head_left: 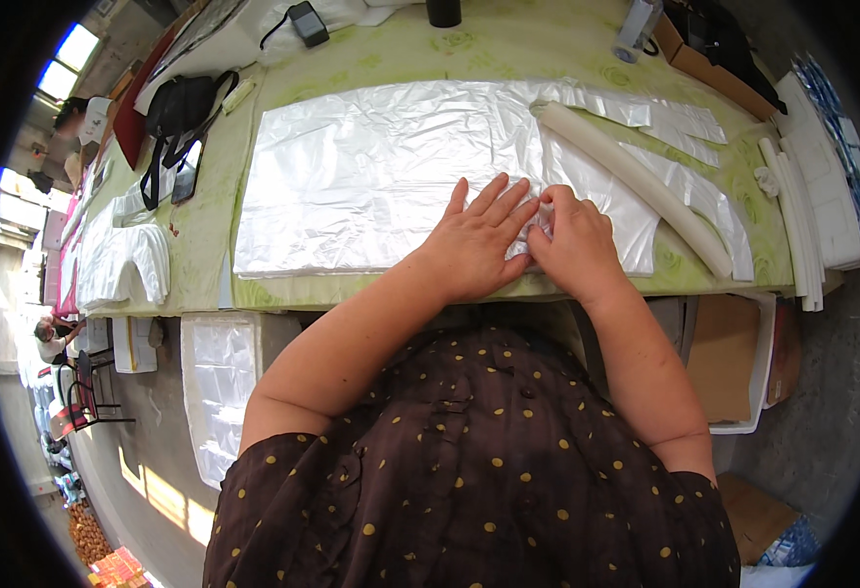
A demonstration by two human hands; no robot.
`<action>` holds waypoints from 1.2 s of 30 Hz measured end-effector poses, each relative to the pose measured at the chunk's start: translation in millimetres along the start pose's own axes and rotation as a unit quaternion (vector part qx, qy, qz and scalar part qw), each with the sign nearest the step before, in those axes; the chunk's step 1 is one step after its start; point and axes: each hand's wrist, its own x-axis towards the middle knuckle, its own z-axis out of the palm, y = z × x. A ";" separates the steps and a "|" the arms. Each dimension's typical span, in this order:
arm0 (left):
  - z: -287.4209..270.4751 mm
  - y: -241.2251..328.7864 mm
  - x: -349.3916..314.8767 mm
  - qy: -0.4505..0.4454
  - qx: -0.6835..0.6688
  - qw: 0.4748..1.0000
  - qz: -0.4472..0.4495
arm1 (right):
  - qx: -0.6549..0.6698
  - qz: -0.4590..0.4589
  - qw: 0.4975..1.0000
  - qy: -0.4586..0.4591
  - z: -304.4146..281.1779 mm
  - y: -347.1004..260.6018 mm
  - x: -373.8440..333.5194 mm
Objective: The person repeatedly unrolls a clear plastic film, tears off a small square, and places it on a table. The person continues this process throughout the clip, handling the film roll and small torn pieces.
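Note:
A stack of thin white plastic bags (352,176) lies flat and wrinkled on the table before me, its handle strips pointing right. My left hand (479,240) rests palm down on the stack near its front edge, fingers stretched out and thumb toward the right. Close beside it, my right hand (579,240) has its fingers curled, thumb and index pinching the bag film; how many layers they hold cannot be seen. Across the handle end lies a long white tube (636,186), slanting down to the right.
A green patterned cloth covers the table (401,49). Further left are a black bag (183,106), a phone (187,174) and folded white bags (124,255). White rods (792,220) stand at the right edge. Below are a foam box (224,392) and an open carton (729,358). Another person (53,338) sits far left.

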 end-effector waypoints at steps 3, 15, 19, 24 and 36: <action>-2.3 -0.2 4.6 -0.006 0.008 1.000 0.005 | 0.002 -0.005 1.000 -0.004 -5.3 -2.8 1.0; 0.6 4.7 0.4 0.070 0.034 0.997 0.008 | -0.033 0.022 0.995 -0.087 -17.8 -8.3 18.9; -23.2 25.9 -45.0 0.165 -0.217 0.958 0.085 | -0.035 0.032 0.994 -0.101 -17.3 -6.1 21.6; 4.4 32.5 -120.3 -0.086 -0.617 0.756 -0.200 | -0.025 0.041 0.991 -0.122 -21.7 -10.3 22.9; 32.1 50.1 -89.1 0.015 -0.816 0.450 -0.361 | 0.060 -0.236 0.969 0.032 -6.0 -29.1 -88.8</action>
